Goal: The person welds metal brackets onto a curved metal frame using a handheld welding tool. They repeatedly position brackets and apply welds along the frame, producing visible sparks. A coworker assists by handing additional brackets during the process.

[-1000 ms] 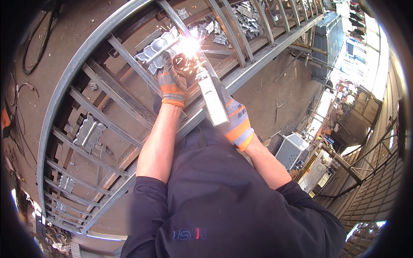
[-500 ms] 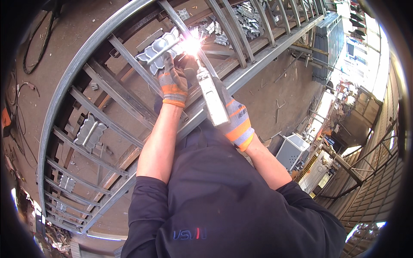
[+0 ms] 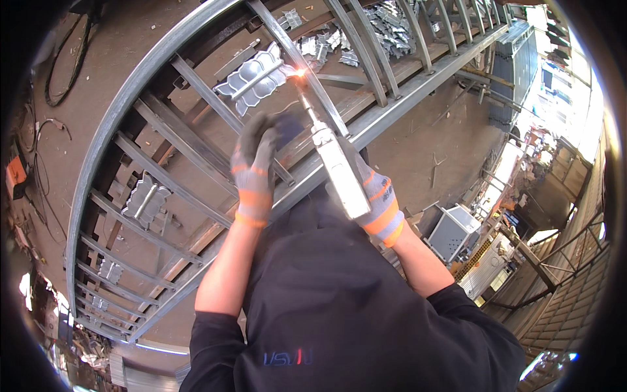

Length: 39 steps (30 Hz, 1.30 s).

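My right hand (image 3: 377, 199), in a grey and orange work glove, is wrapped round a pale boxy welding torch (image 3: 341, 171). The torch's nozzle points up at a glowing orange spot where a silver scalloped metal ornament (image 3: 256, 80) meets a grey bar (image 3: 294, 55) of a long curved metal frame (image 3: 108, 121). The ornament spans the gap between two crossbars. My left hand (image 3: 253, 163), gloved alike, hovers below the ornament, apart from it. Its fingers are loosely bent and a little blurred, with nothing visible in them.
More scalloped ornaments (image 3: 146, 201) sit between bars at the lower left. A pile of silver pieces (image 3: 385, 29) lies beyond the frame. Cables (image 3: 68, 72) run over the floor at left. A grey metal box (image 3: 450, 232) and stacked panels (image 3: 513, 72) stand at right.
My left hand has let go of the ornament and drawn down toward me. The bright white welding flare with sparks has faded to a small orange glow. The view has shifted slightly.
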### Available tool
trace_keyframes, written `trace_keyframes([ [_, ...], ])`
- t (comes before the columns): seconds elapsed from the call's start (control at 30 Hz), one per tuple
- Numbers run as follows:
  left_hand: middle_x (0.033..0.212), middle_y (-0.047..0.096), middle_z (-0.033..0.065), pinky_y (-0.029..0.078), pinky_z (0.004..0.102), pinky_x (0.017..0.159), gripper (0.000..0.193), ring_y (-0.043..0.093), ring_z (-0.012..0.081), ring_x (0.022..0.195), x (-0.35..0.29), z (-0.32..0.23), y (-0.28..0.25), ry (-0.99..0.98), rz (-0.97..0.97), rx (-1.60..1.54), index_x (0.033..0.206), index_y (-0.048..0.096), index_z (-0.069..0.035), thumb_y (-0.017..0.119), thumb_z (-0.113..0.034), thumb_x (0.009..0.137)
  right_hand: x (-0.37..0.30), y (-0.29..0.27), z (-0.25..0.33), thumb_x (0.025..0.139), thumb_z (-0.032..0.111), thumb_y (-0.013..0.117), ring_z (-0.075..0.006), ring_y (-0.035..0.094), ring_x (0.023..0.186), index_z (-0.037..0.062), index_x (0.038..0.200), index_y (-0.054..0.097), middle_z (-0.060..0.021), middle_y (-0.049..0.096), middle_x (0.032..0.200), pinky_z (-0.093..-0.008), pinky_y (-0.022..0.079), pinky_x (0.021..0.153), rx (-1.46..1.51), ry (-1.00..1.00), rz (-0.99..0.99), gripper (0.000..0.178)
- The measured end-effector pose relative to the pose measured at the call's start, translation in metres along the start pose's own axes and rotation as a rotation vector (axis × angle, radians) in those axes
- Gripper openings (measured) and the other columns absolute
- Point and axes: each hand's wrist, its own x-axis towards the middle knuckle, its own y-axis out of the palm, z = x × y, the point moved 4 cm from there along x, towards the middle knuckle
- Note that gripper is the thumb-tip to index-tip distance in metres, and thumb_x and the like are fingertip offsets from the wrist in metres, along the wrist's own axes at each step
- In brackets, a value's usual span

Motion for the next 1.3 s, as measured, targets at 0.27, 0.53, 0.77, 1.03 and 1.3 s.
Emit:
trace_keyframes([
  [0.27,0.122,0.072,0.0094,0.058,0.0329,0.092,0.033,0.071,0.0184,0.106,0.036,0.013,-0.024,0.173,-0.328,-0.015,0.133,0.064,0.0,0.07,-0.01,0.103,0.029,-0.009,-0.005,0.093,0.007,0.071,-0.036,0.073,0.098,0.0019,0.144,0.059,-0.0165,0.074,0.118,-0.0376,0.057,0.085,0.195,-0.143,0.134,0.052],
  [0.53,0.099,0.075,0.0044,0.061,0.032,0.072,0.022,0.073,0.0168,0.084,0.063,0.043,-0.042,0.032,-0.298,-0.205,0.121,0.072,-0.004,0.071,-0.02,0.105,0.082,0.007,-0.028,0.091,0.009,0.076,-0.0366,0.07,0.118,-0.0008,0.155,0.05,-0.0192,0.069,0.139,-0.0385,0.056,0.099,0.196,-0.3,0.246,0.07],
  [0.77,0.103,0.074,0.0026,0.062,0.0342,0.077,0.024,0.074,0.0177,0.09,0.063,0.048,-0.063,-0.018,-0.211,-0.104,0.12,0.071,-0.007,0.07,-0.026,0.105,0.104,0.012,-0.019,0.092,0.015,0.078,-0.0349,0.072,0.113,0.0012,0.154,0.052,-0.0169,0.07,0.135,-0.04,0.057,0.094,0.308,-0.47,0.162,0.069],
  [1.03,0.103,0.072,0.0027,0.062,0.0345,0.08,0.022,0.072,0.0157,0.091,0.067,0.036,-0.06,0.035,-0.162,-0.025,0.118,0.069,-0.008,0.073,-0.023,0.103,0.111,0.007,-0.018,0.093,0.007,0.076,-0.0313,0.068,0.128,-0.0014,0.155,0.05,-0.0174,0.064,0.148,-0.0374,0.053,0.108,0.367,-0.303,0.308,0.068],
  [1.3,0.094,0.068,0.0004,0.054,0.029,0.068,0.014,0.065,0.0108,0.081,0.097,0.026,-0.075,0.228,-0.212,0.235,0.113,0.07,-0.006,0.072,-0.014,0.102,0.096,-0.03,-0.02,0.089,0.012,0.083,-0.0374,0.07,0.119,-0.0008,0.151,0.054,-0.0213,0.062,0.148,-0.0374,0.055,0.098,0.366,-0.349,0.235,0.069],
])
